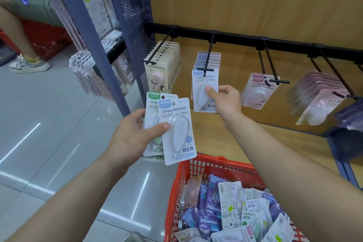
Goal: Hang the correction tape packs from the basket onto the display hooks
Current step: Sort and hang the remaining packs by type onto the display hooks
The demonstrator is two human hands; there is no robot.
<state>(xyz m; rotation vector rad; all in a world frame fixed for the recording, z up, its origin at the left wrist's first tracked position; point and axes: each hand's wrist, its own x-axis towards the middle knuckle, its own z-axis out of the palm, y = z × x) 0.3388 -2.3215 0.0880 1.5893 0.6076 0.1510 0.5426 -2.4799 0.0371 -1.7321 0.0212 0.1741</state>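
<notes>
My left hand (130, 133) holds a small fan of correction tape packs, a blue-labelled pack (177, 129) in front and a green-labelled pack (152, 124) behind it, thumb pressed on the front blister. My right hand (224, 100) pinches the blue-labelled pack (204, 92) that hangs at the front of the second display hook (208, 55). More blue packs hang behind it on that hook. The red basket (206, 165) below holds many mixed packs.
Other hooks on the black rail (245, 38) carry beige packs (163, 68) at left and pink packs (259, 90) (322, 96) at right. A blue shelf post (94, 45) stands left. A person's leg and shoe (29, 65) are on the grey floor at far left.
</notes>
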